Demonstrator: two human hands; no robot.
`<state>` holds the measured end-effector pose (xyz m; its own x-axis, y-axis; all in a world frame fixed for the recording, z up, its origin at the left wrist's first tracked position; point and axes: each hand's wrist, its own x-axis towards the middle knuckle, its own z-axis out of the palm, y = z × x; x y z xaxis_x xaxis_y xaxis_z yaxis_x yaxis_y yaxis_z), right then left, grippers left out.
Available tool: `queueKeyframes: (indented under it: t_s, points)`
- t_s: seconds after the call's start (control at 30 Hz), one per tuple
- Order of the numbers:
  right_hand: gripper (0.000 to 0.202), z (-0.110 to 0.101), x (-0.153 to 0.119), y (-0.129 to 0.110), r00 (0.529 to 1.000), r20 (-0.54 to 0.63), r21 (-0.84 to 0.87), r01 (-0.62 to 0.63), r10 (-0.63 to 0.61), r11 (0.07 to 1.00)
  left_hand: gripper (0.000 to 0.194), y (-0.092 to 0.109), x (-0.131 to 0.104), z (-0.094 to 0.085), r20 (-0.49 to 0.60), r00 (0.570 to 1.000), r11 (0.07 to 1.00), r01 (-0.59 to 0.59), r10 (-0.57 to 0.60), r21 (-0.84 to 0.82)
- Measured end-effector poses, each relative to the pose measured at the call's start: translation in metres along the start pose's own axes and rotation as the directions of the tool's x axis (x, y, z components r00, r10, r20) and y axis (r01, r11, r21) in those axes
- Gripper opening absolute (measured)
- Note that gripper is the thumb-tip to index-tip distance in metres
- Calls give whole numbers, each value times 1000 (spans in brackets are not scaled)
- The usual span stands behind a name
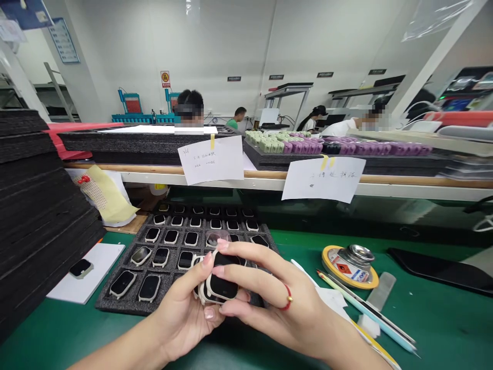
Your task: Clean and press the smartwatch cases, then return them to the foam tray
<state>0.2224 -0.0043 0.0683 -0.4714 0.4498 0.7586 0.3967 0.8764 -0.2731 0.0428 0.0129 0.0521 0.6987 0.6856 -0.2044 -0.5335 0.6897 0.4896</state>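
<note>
Both my hands meet over the near edge of a black foam tray (103, 295) with smartwatch cases in its compartments. My left hand (181, 308) closes around a pale-framed watch case (209, 297), mostly hidden by another watch case (225, 280) with a dark screen lying over it. My right hand (277, 277), a red cord ring on one finger, grips that upper case by its edges between fingers and thumb. Whether more cases sit in the left palm is hidden. A clear film-like piece (215, 237) shows just beyond my fingertips.
At left, a watch case (80, 267) lies on white paper (92, 285) beside stacked black foam trays (34, 231). To the right are a metal dispenser (361, 254) with a yellow tape roll (329, 262), pens (370, 308) and a dark slab (442, 270). A shelf (265, 184) crosses ahead; people sit beyond.
</note>
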Motion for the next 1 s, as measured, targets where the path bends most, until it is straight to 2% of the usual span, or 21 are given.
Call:
queueKeyframes:
  t_s: [0.1, 0.2, 0.3, 0.43, 0.57, 0.67, 0.77, 0.87, 1.0]
  points:
    - [51, -1, 0, 0, 994, -51, 87, -92, 97, 992, 36, -1, 0, -3, 87, 996, 997, -21, 14, 79]
    - [57, -4, 2, -3, 974, -81, 198, -193, 212, 961, 41, -1, 0, -4, 139, 990, 990, -41, 22, 134]
    - [51, -4, 4, -9, 939, -51, 258, -318, 341, 912, 38, -1, 2, -6, 142, 990, 993, -43, 27, 114]
    - [32, 7, 5, -13, 880, -28, 335, -439, 475, 834, 34, -3, 4, -8, 88, 995, 997, -58, 53, 57]
    - [17, 16, 5, -11, 882, -123, 305, -402, 455, 863, 32, -6, 7, -12, 2, 998, 997, -65, 65, 50]
    - [24, 17, 3, -8, 878, -148, 350, -385, 456, 854, 30, -7, 8, -14, -5, 997, 995, -77, 78, 69]
    - [33, 14, 1, -6, 851, -126, 444, -411, 510, 796, 35, -6, 9, -15, 92, 995, 994, -54, 46, 91]
    - [30, 8, 0, -3, 825, -138, 509, -416, 549, 753, 35, -5, 8, -16, 196, 980, 995, -47, 30, 85]
    - [21, -1, 0, -1, 820, -191, 506, -388, 539, 770, 32, -4, 8, -17, 285, 958, 995, -60, 35, 79]
